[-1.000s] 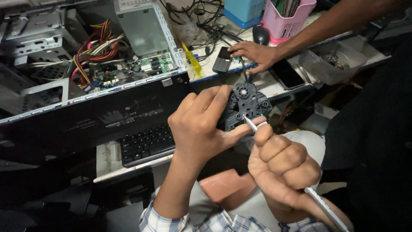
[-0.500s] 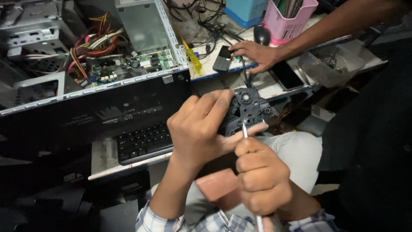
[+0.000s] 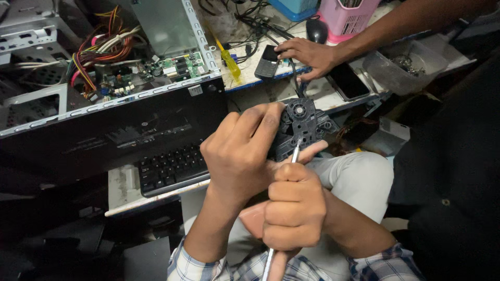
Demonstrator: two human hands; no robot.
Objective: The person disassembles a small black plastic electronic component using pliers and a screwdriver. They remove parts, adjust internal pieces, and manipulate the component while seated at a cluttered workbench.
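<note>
Computer repair workshop — opened computer case (image 3: 130, 67), loose wiring (image 3: 101, 49), cluttered bench (image 3: 260, 86).

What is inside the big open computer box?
Inside the open computer case you can see a green circuit board and a bundle of coloured wires. The case's frame and a black panel hide whatever lies lower down.

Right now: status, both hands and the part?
Left hand grips black fan part. Right hand fisted on metal tool, tip at part. Another person's hand beyond, apart.

The left hand (image 3: 242, 156) hides part of the black fan part (image 3: 302, 127). The screwdriver (image 3: 281, 208) tip is too small to see.
</note>
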